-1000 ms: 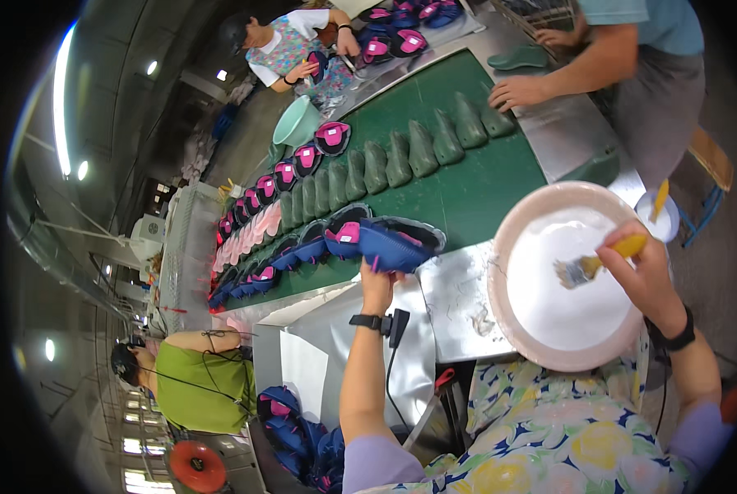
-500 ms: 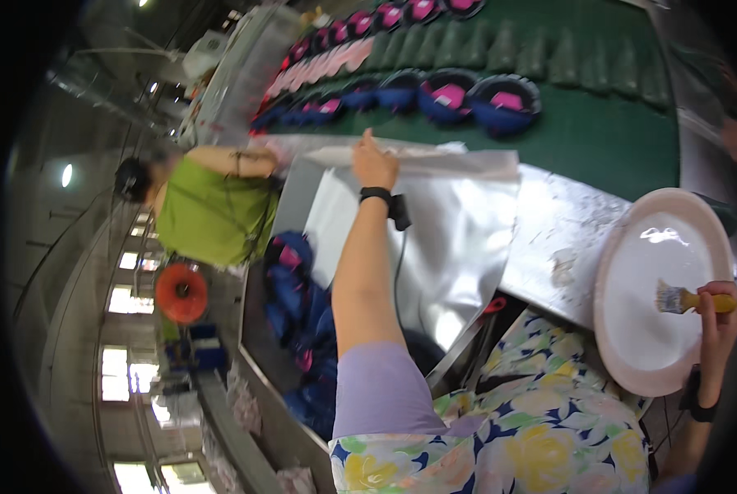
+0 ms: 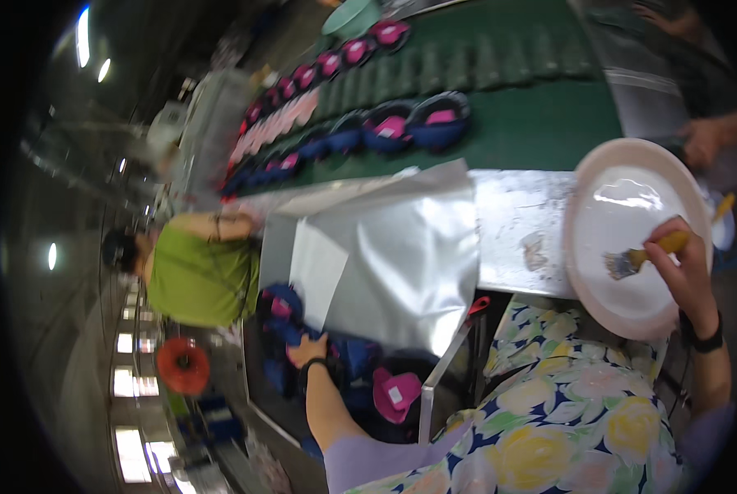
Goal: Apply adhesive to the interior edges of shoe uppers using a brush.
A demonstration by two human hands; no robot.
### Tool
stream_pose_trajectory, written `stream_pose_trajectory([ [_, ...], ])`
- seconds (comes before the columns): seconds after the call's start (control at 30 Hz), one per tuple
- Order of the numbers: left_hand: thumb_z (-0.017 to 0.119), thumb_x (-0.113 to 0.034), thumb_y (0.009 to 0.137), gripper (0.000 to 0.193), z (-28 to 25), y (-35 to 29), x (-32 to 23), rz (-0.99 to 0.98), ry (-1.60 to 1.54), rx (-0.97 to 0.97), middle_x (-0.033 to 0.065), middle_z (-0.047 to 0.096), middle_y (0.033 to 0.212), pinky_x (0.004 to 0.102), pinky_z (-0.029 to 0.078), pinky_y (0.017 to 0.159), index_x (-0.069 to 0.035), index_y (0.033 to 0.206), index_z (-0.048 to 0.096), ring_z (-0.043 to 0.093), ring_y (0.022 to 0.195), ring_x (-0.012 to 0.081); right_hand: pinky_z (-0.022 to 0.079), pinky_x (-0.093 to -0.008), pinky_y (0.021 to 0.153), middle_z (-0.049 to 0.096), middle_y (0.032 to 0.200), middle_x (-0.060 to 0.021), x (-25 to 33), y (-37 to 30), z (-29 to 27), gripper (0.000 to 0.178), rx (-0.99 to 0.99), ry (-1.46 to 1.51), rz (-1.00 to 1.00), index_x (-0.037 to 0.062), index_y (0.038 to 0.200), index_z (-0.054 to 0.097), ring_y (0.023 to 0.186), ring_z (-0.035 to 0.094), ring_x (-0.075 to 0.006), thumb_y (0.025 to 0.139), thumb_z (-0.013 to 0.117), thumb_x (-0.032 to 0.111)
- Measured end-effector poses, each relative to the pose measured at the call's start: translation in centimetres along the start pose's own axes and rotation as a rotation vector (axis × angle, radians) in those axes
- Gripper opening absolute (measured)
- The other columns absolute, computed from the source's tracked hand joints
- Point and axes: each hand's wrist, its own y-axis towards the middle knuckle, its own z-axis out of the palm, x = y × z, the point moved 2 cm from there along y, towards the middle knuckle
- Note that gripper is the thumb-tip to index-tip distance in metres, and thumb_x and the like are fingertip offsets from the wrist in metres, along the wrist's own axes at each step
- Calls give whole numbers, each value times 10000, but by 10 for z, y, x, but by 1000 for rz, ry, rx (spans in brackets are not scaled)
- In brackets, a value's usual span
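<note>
My left hand (image 3: 309, 352) is down among dark blue, cup-shaped pieces with pink linings (image 3: 279, 306) in a metal-edged bin. Its thumb and forefinger are apart against a piece; the other fingers are partly hidden. Over a pale pink basin (image 3: 581, 272) holding white liquid, my right hand (image 3: 683, 267) grips a paintbrush (image 3: 627, 262) by its yellow handle. The bristles point left, over the liquid. Between my arms lies a silvery sheet (image 3: 393, 255), with a white card-like piece (image 3: 315, 263) at its left.
Beyond the sheet, a green surface (image 3: 525, 123) bears rows of blue-and-pink pieces (image 3: 441, 119) and pale pink ones (image 3: 278, 128). A person in a green top (image 3: 199, 276) stands at the left. Another person's hand (image 3: 714, 140) is at the upper right.
My left hand has moved from the green surface's near edge down into the bin. The silvery sheet's far edge now lifts differently. My right hand keeps the brush over the basin.
</note>
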Motion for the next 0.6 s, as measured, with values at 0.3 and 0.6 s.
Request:
stream_pose_trajectory([
  [0.3,678,-205,942,315,-120,-1,-54,526,-1512,759,51,697,1074,347,545,834,-103,1235,625,677,964,172,512,-252,734,618,874,-38,-1,-9,-23,114,-57,160,159,13,954,588,790,617,-105,910,686,51],
  [0.6,528,-115,1007,343,-102,-129,-206,298,-2147,1299,204,617,1305,467,454,1097,43,1312,536,597,1223,323,509,-255,785,624,885,-39,-5,-15,-2,93,20,197,77,23,962,589,836,614,-104,914,666,41],
])
